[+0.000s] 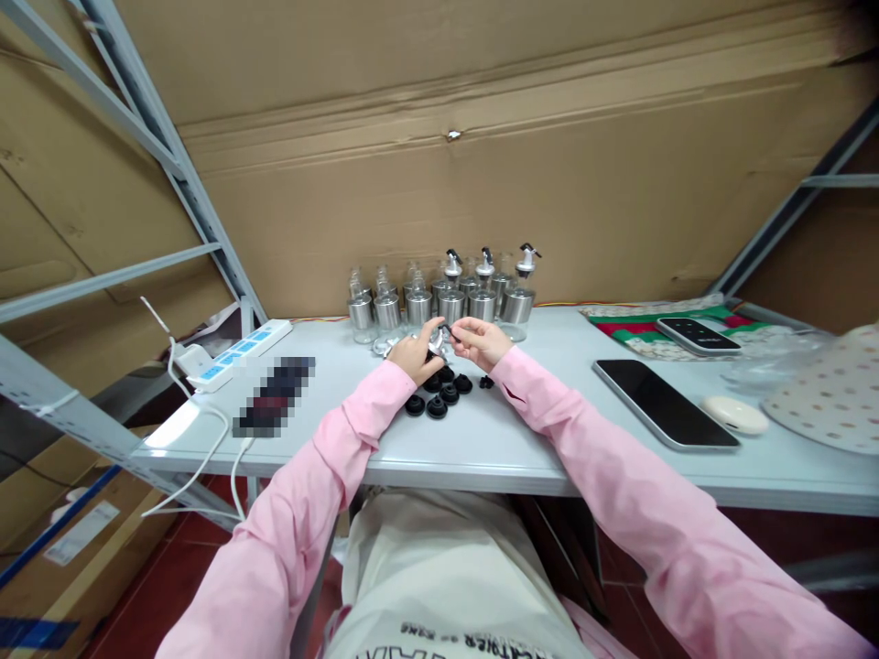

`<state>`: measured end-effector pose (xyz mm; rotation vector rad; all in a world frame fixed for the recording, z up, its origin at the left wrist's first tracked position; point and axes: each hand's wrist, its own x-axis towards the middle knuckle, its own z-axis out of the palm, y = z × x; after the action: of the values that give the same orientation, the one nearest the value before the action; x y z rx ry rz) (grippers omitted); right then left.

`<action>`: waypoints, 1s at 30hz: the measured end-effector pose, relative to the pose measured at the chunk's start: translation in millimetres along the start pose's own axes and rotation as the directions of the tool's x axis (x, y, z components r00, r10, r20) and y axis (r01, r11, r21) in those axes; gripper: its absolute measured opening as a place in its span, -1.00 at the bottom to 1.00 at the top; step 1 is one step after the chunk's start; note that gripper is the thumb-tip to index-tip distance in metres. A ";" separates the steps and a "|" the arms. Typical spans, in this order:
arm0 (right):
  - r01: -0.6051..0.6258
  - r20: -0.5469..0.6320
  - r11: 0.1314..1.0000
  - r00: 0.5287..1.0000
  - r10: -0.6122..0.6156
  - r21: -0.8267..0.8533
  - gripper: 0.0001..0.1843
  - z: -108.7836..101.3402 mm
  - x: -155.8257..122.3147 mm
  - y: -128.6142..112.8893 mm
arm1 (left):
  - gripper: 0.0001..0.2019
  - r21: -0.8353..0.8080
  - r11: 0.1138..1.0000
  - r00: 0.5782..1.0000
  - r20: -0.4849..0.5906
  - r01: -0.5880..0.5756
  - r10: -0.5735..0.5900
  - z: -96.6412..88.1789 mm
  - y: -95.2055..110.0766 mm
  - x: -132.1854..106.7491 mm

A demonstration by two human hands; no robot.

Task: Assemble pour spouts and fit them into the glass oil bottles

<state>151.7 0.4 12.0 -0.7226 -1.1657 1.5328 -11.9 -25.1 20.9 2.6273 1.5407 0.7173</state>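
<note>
My left hand point(414, 356) is curled, thumb and index finger around a silver-and-black pourer spout point(438, 342), partly hidden by the fingers. Beside it, my right hand point(484, 342) pinches a small black piece point(448, 330) against the spout's upper side. Below the hands lie several round black stoppers point(437, 406) and a little group of tiny black parts point(486, 382). Silver pieces point(385, 346) show behind my left hand. Glass bottles with steel sleeves point(388, 311) stand in rows at the back; three at the right carry silver-and-black pourers point(526, 260).
On the left are a power strip point(240, 355) and a blurred-out device with a white cable point(226, 430). To the right lie a phone point(663, 403), a white oval case point(734, 415), a dark-faced device point(699, 336) on patterned cloth and a dotted item point(830, 394). Cardboard point(515, 201) backs the table.
</note>
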 end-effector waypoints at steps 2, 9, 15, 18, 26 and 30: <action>0.015 -0.026 1.000 1.000 -0.015 0.011 -0.49 0.4 -0.1 -0.9 | -0.37 0.012 1.000 1.000 0.002 -0.005 0.005 0.0 0.2 -0.1; -0.025 -0.014 1.000 1.000 0.025 -0.003 -0.49 1.7 -2.0 -3.6 | -0.38 0.060 0.998 1.000 0.005 -0.028 0.028 0.8 -0.3 0.3; -0.040 0.052 0.998 0.998 0.043 -0.046 -0.50 -2.8 -0.3 -1.9 | -0.40 0.099 0.994 0.999 0.011 -0.035 0.035 1.8 -1.2 0.6; -0.031 0.074 0.997 0.997 0.036 -0.065 -0.50 -3.7 -0.2 -1.9 | -0.41 0.103 0.994 1.000 0.017 -0.028 0.027 1.4 -0.5 0.6; -0.058 0.033 0.998 0.998 0.059 -0.023 -0.49 -2.8 -0.2 -0.9 | -0.38 0.067 0.997 0.999 0.029 -0.023 0.021 -1.8 2.0 0.4; -0.076 0.041 0.997 0.996 0.076 -0.001 -0.52 -0.8 -1.8 -2.6 | -0.41 0.076 0.997 1.000 0.022 -0.023 0.021 -1.9 1.3 0.1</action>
<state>153.8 -1.1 13.9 -0.7457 -1.1803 1.6174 -11.5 -26.1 23.0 2.7005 1.5671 0.6425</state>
